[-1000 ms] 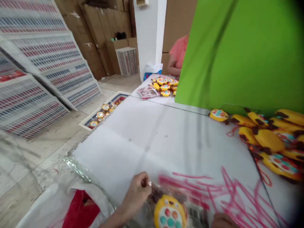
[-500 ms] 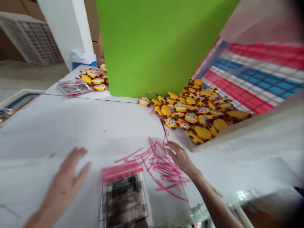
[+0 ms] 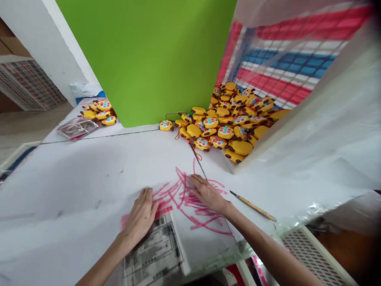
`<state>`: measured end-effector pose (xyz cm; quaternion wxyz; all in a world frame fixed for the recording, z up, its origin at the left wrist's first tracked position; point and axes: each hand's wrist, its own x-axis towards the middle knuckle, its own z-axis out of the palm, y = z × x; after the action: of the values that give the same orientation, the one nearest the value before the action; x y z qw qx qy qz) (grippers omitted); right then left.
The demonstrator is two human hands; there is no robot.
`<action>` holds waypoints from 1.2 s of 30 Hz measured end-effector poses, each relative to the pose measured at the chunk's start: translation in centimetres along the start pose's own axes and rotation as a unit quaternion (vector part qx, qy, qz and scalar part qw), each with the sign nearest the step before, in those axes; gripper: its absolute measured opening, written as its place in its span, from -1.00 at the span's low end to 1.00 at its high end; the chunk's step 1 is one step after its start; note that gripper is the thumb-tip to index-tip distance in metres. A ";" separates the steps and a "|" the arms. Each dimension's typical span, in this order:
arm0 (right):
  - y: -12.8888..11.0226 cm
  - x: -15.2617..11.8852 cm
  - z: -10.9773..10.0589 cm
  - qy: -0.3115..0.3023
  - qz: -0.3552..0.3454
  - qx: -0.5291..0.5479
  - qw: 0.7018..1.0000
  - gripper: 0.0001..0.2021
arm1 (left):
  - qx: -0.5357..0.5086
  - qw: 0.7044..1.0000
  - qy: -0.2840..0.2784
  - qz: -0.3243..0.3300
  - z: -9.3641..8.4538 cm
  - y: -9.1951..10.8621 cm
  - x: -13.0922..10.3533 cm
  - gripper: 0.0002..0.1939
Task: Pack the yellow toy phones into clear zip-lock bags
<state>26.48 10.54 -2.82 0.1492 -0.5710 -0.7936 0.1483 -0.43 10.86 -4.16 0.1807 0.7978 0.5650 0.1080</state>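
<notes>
My left hand [image 3: 141, 216] lies flat over the pink upper edge of a flat package [image 3: 159, 254] with a black-and-white printed label. Its fingers are stretched out, close together, and grip nothing visible. My right hand [image 3: 208, 194] rests palm down on the pink scribbles [image 3: 205, 222] drawn on the white tabletop [image 3: 89, 171], fingers extended. To its right lies a slim wooden-handled tool [image 3: 254, 206] with a dark, narrow tip; its kind is unclear. Beyond the hands, a heap of yellow animal-shaped pieces [image 3: 224, 131] with brown ends and coloured dots spreads across the table.
A tall green panel [image 3: 149, 59] stands at the back. Left of it are more yellow pieces [image 3: 102, 109] and a plastic-wrapped packet [image 3: 77, 127]. Translucent sheeting [image 3: 336, 131] borders the heap on the right. Below the front edge sits a white perforated basket [image 3: 315, 254].
My left hand has moved right onto the package's upper edge. My right hand has come down onto the scribbles. The view has shifted, and the wooden-handled tool now shows fully.
</notes>
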 end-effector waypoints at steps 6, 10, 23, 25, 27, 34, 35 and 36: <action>-3.0 0.1 -0.6 -0.005 -0.059 -0.025 0.998 -0.62 | -0.080 0.994 -0.066 0.043 -0.4 3.1 0.8 -0.45; -5.2 3.1 0.2 -0.018 -0.158 -0.047 0.986 -0.76 | -0.088 0.995 -0.023 0.038 -1.5 2.2 0.2 -0.48; -2.7 -1.7 0.7 -0.032 -0.142 -0.064 0.987 -0.62 | -0.059 0.996 0.062 -0.004 0.1 -2.0 -4.8 -0.50; -2.6 -0.8 0.1 -0.011 -0.104 -0.054 0.993 -0.63 | -0.056 0.998 0.037 0.019 0.4 -0.5 -4.1 -0.45; -2.3 1.1 -0.3 0.003 -0.071 -0.051 0.996 -0.65 | -0.043 0.998 0.012 0.036 0.4 1.3 -3.3 -0.37; 0.4 4.7 0.2 -0.004 -0.046 -0.039 0.998 -0.68 | 0.056 0.996 -0.048 0.059 0.8 5.7 -0.4 -0.05; 0.6 4.0 0.3 -0.007 -0.054 -0.034 0.998 -0.69 | 0.067 0.994 -0.050 0.071 1.0 6.1 0.1 -0.03; 0.8 3.0 0.3 -0.009 -0.060 -0.029 0.998 -0.69 | 0.077 0.992 -0.053 0.083 1.3 6.3 0.6 -0.01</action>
<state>26.09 13.64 -3.22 0.1337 -0.5251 -0.8317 0.1210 5.73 9.33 -2.74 0.1389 0.8582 0.4927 0.0366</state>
